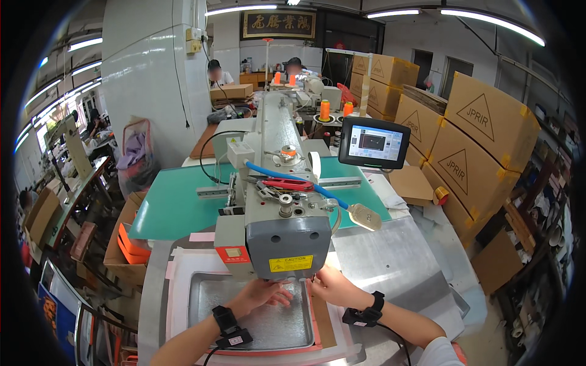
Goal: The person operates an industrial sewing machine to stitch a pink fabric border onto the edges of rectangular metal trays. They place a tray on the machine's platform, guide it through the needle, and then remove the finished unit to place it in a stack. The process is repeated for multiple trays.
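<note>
Sewing workshop, likely small factory floor. Industrial sewing machine [288, 235] with metal head fills centre; touch-screen control panel [374, 143] to its right. Orange thread cones [325, 110] behind, upper centre. Large brown cartons [464, 165] stacked along right side, as in goods production. Cluttered storage shelves [546, 256] at right edge. Fluorescent tubes [491, 25] across ceiling, upper left and upper right. Bag of purple cloth [132, 160] beside white pillar [137, 91], left of centre. Co-workers [225, 78] seated in background, upper centre.
</note>
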Tool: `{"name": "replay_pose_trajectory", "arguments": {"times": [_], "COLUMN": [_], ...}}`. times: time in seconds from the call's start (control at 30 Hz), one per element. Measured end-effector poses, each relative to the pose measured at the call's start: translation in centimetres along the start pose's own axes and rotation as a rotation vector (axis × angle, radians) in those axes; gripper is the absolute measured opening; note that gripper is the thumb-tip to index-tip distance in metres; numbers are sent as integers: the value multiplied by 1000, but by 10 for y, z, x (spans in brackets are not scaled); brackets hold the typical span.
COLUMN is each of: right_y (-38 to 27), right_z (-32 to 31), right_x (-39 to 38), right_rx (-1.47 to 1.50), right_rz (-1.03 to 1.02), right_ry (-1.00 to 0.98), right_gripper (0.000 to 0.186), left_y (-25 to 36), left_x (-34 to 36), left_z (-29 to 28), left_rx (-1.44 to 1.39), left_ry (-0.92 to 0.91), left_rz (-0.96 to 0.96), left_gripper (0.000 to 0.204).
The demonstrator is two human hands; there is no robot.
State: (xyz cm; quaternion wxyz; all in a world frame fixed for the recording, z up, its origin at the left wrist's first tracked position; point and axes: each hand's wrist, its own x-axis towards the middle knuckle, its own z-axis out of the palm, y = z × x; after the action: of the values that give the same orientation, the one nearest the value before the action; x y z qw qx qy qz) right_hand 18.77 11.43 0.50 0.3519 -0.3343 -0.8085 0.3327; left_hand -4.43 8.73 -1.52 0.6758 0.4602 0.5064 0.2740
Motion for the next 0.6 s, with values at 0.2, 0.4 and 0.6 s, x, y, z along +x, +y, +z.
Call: {"name": "replay_pose_trajectory", "arguments": {"times": [0.2, 0.4, 0.6], "right_y": [-11, -23, -37], "right_z": [-20, -24, -35], "right_x": [-6, -13, -9], "right_rx": [-158, -210, -276], "right_rz": [116, 16, 16], "right_ry": [-237, -341, -550], "right_gripper": [31, 50, 96], "left_y": [-1, -5, -9], "left_x": [3, 3, 4], "left_z": [-1, -4, -7], "left_rx": [56, 64, 58], "left_ry": [-25, -59, -57], "left_rz": [-17, 7, 13], "left_gripper": [37, 35, 37]}}
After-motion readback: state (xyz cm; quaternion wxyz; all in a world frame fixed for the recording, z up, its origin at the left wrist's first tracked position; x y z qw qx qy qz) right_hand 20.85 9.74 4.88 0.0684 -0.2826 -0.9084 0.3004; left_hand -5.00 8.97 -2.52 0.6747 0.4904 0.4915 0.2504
